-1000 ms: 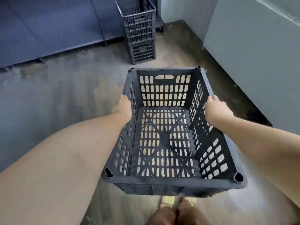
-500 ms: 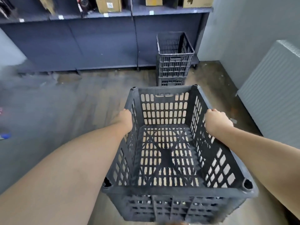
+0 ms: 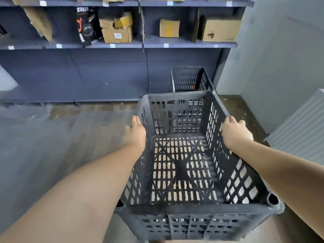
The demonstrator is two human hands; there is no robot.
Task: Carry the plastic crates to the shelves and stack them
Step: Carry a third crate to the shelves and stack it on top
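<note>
Plastic crate (image 3: 192, 210) was held up off floor (image 3: 70, 137), empty, open side up, in front of person, between both forearms. Left hand (image 3: 135, 133) gripped outer face of left wall near rim, thumb along top edge, fingers hidden behind wall. Right hand (image 3: 235, 132) gripped right rim, fingers curled over outer side. Stacked crates (image 3: 189, 79) stood just beyond far wall of held crate, at foot of shelves (image 3: 189, 44). Cardboard boxes (image 3: 220, 30) sat on shelves. Ribbed white panel (image 3: 301, 128) was at right.
</note>
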